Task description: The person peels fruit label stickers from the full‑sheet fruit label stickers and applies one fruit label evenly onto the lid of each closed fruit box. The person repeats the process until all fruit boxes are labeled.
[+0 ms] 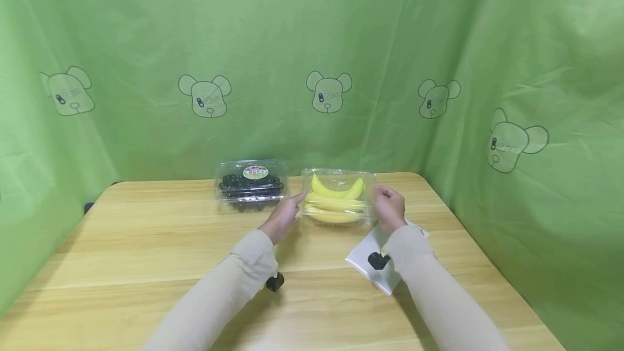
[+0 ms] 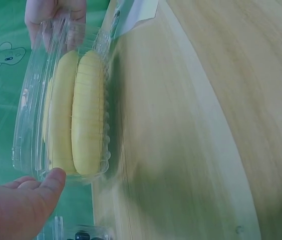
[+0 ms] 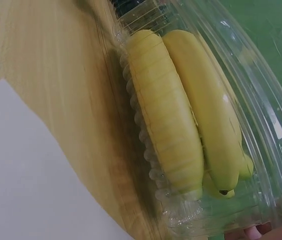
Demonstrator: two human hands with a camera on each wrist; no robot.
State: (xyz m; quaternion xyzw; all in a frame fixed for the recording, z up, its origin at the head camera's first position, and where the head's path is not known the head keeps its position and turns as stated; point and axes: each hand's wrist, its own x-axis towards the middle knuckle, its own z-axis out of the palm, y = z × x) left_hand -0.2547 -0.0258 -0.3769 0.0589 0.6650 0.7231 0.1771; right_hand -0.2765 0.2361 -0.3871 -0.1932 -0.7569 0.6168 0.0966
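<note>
The step in hand appears to be handling a clear, ribbed plastic clamshell box (image 1: 341, 177) of plump yellow bananas (image 1: 333, 205), which sits just right of centre in the head view, near the far edge of the pale wood-grain table (image 1: 170, 248). The left hand (image 1: 284, 218) seems to pinch the box's left end, thumb and fingers set at its corner; the right hand (image 1: 391, 207) has its fingers curled round the opposite end. The lid covers the fruit, though whether it is fastened, or the base lifted off the wood, I cannot tell.

Left of centre stands a second clear plastic clamshell box (image 1: 224, 171), holding small dark round fruit (image 1: 234, 183) and bearing an oval label (image 1: 255, 172); neither hand grips it. A flat white sheet (image 1: 364, 256) lies at lower right, partly beneath the right forearm. As I judge it, the next move calls for matched pressure at both ends, since thin plastic may flex, and a level hold so that the bananas do not slide
</note>
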